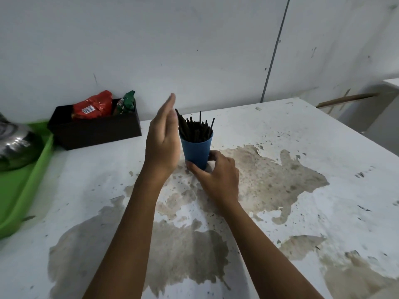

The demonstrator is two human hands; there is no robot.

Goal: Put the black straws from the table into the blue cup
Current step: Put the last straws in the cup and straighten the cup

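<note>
A blue cup point(196, 151) stands upright near the middle of the worn white table point(280, 190). Several black straws point(195, 128) stick up out of it, packed together and leaning a little. My right hand point(218, 173) grips the cup's base from the near right side, thumb in front and fingers behind. My left hand point(164, 139) is raised flat and edge-on just left of the cup, its fingers straight and blurred, close beside the straw tips. Whether it touches them I cannot tell. It holds nothing. No loose straws show on the table.
A black box point(95, 130) with a red packet point(92, 106) and a green packet point(127, 102) sits at the back left against the wall. A green tray point(23, 190) holding a shiny metal bowl point(15, 145) lies at the left edge.
</note>
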